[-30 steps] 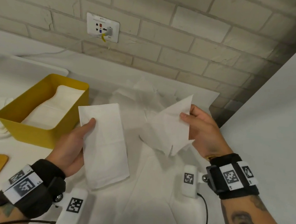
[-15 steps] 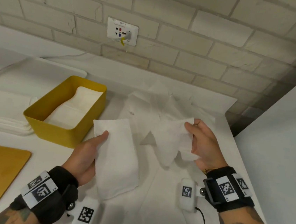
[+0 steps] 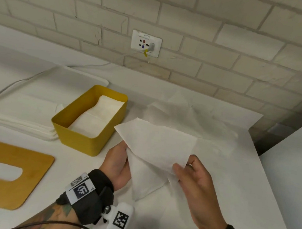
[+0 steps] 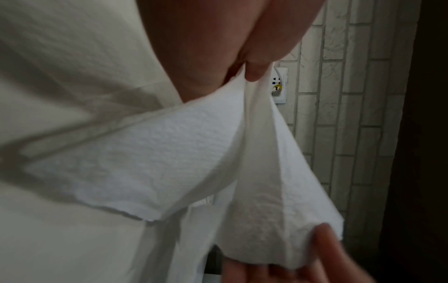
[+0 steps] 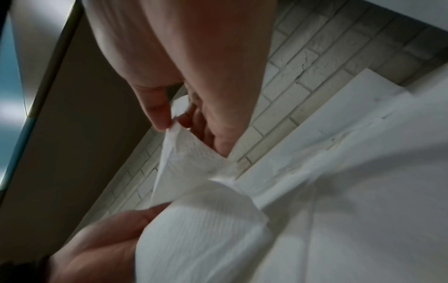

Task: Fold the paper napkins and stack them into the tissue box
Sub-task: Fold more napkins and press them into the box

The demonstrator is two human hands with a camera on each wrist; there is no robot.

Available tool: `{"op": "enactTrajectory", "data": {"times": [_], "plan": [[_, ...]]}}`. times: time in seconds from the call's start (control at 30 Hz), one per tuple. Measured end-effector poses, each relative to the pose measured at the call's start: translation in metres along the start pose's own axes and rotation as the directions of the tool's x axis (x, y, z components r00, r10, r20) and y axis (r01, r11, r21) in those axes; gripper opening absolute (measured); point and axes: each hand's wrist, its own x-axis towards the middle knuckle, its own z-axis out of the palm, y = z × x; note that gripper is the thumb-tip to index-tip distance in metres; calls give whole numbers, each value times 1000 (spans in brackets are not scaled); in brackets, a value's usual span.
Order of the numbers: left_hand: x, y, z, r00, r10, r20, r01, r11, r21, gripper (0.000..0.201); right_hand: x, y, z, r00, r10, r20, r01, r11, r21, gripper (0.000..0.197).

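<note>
both hands on paper, box off to the left

my left hand (image 3: 118, 164) grips a folded napkin (image 3: 145, 181) while my right hand (image 3: 193, 182) pinches the corner of a loose napkin (image 3: 158, 143) draped over it – both held above the surface (image 3: 233, 179). the yellow tissue box (image 3: 89, 124), already part filled, sits ahead and to the left, its long axis running away from me toward the wall, so the left hand is nearer and i judge it should make the drop. the right wrist view shows the thumb-and-finger pinch – the head view hides it. further left lie the wooden lid (image 3: 8, 174) and stacked napkins (image 3: 21, 119).
</note>
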Motion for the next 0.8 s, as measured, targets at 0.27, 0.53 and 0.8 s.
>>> {"op": "enactTrajectory", "data": {"times": [0.27, 0.53, 0.8], "plan": [[0, -8, -4, 999, -23, 41, 23, 1000, -1, 36, -1, 7, 3, 840, -516, -166, 295, 693, -658, 59], [0, -13, 7, 994, -76, 83, 69, 994, 81, 32, 19, 5, 55, 879, -442, 182, 320, 262, -911, 42], [-7, -6, 3, 990, -35, 134, 30, 999, 41, 35, 25, 4, 44, 876, -479, 57, 323, 494, -807, 20]]}}
